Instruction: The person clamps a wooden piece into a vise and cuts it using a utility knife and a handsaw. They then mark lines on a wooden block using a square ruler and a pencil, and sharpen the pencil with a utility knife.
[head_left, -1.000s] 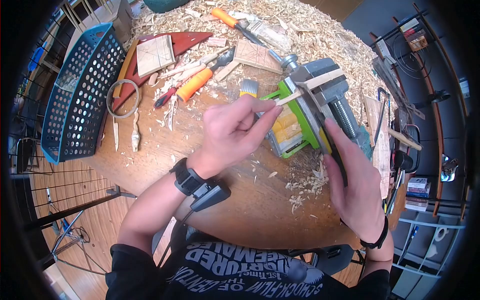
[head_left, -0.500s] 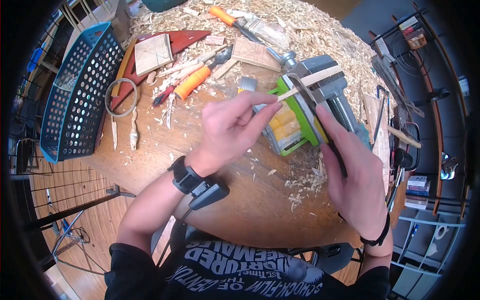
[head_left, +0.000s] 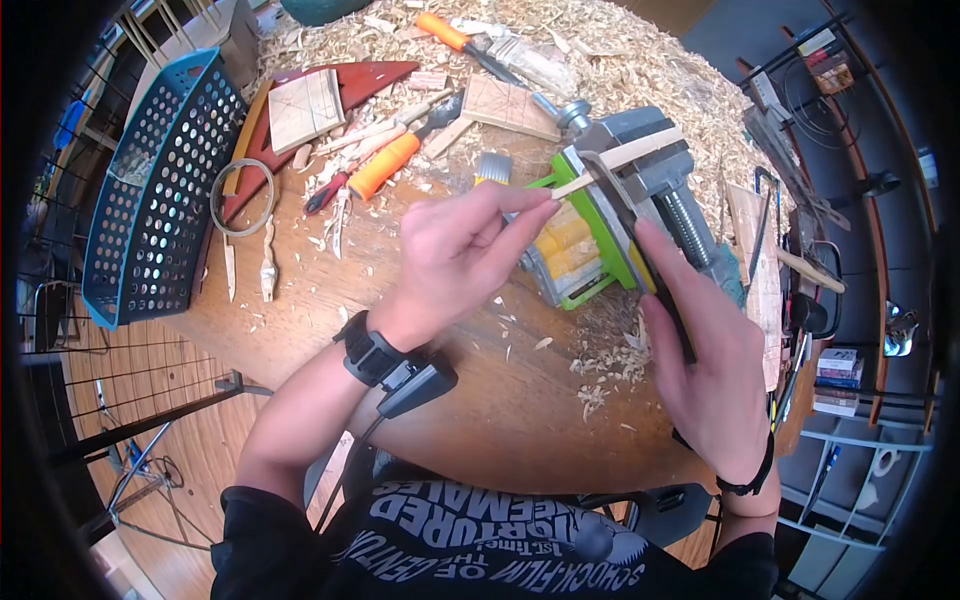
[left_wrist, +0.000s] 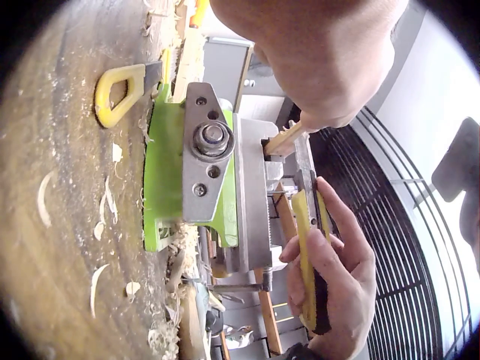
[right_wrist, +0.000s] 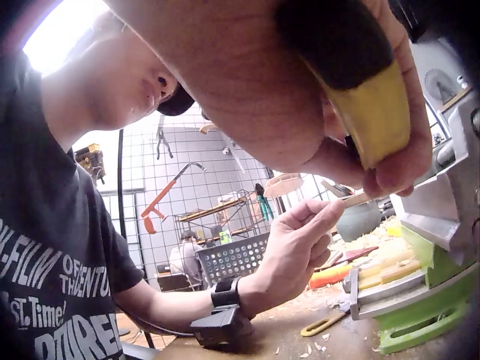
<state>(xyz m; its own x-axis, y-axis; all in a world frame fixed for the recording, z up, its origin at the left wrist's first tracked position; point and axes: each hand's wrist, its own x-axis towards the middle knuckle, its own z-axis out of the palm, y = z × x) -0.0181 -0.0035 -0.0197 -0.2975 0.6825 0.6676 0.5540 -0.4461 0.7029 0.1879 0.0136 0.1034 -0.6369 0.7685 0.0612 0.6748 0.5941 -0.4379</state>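
Observation:
My left hand (head_left: 450, 255) pinches the thin end of a pale wooden stick (head_left: 645, 150) between thumb and fingertips. The stick's thicker part lies at the grey jaws of a bench vise (head_left: 672, 190) with a green base (left_wrist: 166, 176). In my right hand (head_left: 715, 385) is a file (left_wrist: 306, 202) with a yellow and black handle, gripped with the index finger stretched along it. Its metal blade crosses the stick beside the left fingertips. Seen from the right wrist, the handle fills the palm, and the left hand (right_wrist: 289, 259) holds the stick beyond.
Wood shavings (head_left: 600, 50) cover the table's far side. A blue perforated basket (head_left: 150, 200) stands at the left, with a tape roll (head_left: 243, 160) beside it. Orange-handled chisels (head_left: 385, 165), wood blocks (head_left: 510, 108) and a brush (head_left: 495, 167) lie near the vise. A yellow-handled tool (left_wrist: 112, 97) lies by the base.
The file and right hand have slid forward and left across the stick, then slightly back. The left hand keeps its pinch on the stick in nearly the same place.

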